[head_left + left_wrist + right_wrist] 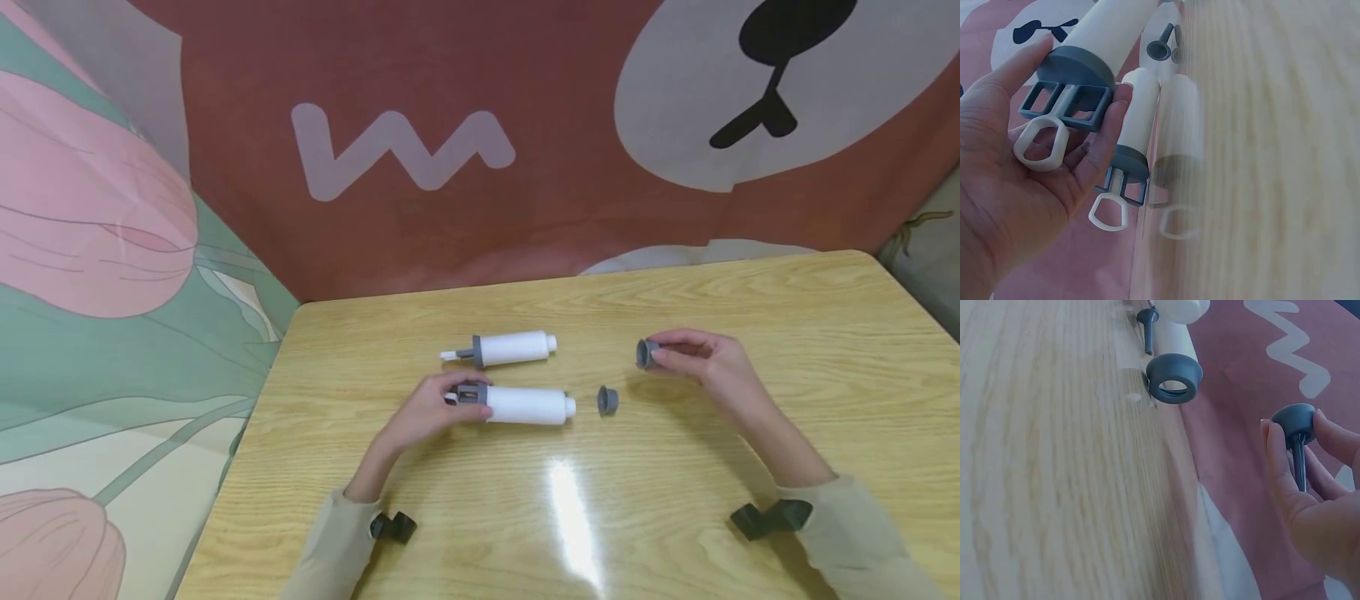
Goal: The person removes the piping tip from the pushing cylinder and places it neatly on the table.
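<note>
My left hand point(431, 408) holds a white syringe-like tube point(525, 406) by its grey collar, thumb and fingers on either side. A white ring handle point(1041, 144) sticks out from this collar in the left wrist view. Beyond it lies a second, slimmer white tube point(516, 347) with a similar grey collar and handle. In my right hand point(708, 362), fingertips and thumb pinch a grey flared nozzle point(1294, 425), whose thin stem points toward the palm. A grey ring-shaped cap point(607, 401) stands on the table between the tube's tip and my right hand.
Another grey nozzle point(1148, 328) shows near the cap in the right wrist view. The wooden table point(675, 517) meets a printed red cloth point(525, 233) at its back edge. Black wrist cameras point(771, 518) are strapped on both sleeves.
</note>
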### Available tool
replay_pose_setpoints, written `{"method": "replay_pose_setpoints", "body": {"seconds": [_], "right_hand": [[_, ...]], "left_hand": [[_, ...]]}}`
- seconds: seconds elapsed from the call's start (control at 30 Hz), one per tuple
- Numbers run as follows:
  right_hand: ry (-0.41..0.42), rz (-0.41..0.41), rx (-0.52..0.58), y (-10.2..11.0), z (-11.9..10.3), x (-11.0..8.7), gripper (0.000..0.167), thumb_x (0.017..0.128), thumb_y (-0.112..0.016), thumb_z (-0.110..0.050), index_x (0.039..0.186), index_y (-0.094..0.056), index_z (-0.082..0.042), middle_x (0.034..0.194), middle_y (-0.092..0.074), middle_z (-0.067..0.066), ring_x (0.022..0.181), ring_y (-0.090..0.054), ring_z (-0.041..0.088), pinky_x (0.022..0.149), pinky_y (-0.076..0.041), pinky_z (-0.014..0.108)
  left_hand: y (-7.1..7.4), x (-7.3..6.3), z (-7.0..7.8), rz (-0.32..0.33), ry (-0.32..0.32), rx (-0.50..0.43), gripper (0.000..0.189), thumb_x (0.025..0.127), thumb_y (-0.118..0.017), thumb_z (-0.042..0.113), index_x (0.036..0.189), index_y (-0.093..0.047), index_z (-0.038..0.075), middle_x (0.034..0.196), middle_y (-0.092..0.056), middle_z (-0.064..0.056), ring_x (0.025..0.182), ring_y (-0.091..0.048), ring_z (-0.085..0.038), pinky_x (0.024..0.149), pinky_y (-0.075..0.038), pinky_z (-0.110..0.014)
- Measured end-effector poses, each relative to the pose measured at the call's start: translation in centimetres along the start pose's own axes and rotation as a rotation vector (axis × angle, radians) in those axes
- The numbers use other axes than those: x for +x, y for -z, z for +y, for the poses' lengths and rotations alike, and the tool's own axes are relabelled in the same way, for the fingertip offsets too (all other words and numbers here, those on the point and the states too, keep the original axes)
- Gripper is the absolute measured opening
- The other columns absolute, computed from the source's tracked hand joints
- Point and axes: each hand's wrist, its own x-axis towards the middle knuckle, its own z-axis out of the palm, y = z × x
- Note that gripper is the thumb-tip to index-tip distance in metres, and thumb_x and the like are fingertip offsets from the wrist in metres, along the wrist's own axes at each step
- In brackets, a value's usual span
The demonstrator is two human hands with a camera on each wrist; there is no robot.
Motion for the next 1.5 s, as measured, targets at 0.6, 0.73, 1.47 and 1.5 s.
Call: {"method": "replay_pose_setpoints", "body": {"seconds": [0.6,0.73,1.47,1.5], "right_hand": [[-0.022,-0.026,-0.03,-0.3,0.3,0.0,0.015,0.099,-0.067,0.003,0.111,-0.075,-0.002,0.101,-0.078,0.005,0.09,-0.077,0.02,0.085,-0.061,0.033],[-0.034,-0.026,-0.042,-0.2,0.3,0.0,0.015,0.099,-0.067,0.001,0.112,-0.074,-0.001,0.101,-0.077,0.004,0.09,-0.077,0.021,0.085,-0.061,0.033],[-0.024,-0.049,-0.045,-0.4,0.4,0.0,0.015,0.099,-0.067,0.002,0.113,-0.072,0.003,0.1,-0.077,0.006,0.091,-0.077,0.021,0.086,-0.06,0.035],[-0.023,-0.05,-0.046,-0.4,0.4,0.0,0.015,0.099,-0.067,0.002,0.113,-0.072,0.004,0.101,-0.077,0.007,0.091,-0.077,0.021,0.086,-0.06,0.036]], "left_hand": [[-0.6,-0.1,-0.3,-0.071,0.004,-0.001,0.039,0.09,-0.082,0.028,0.125,-0.071,0.014,0.115,-0.07,-0.003,0.098,-0.066,-0.021,0.08,-0.057,-0.035],[-0.6,-0.1,-0.3,-0.104,-0.005,0.02,0.036,0.089,-0.082,0.026,0.122,-0.071,0.015,0.113,-0.069,-0.001,0.1,-0.065,-0.021,0.08,-0.055,-0.036],[-0.7,-0.5,1.0,-0.19,0.04,0.255,0.042,0.083,-0.09,0.028,0.114,-0.065,0.015,0.113,-0.069,0.002,0.106,-0.065,-0.014,0.093,-0.053,-0.037],[-0.7,-0.4,1.0,-0.197,0.037,0.263,0.043,0.083,-0.09,0.027,0.115,-0.065,0.014,0.113,-0.069,0.001,0.106,-0.065,-0.015,0.093,-0.053,-0.037]]}}
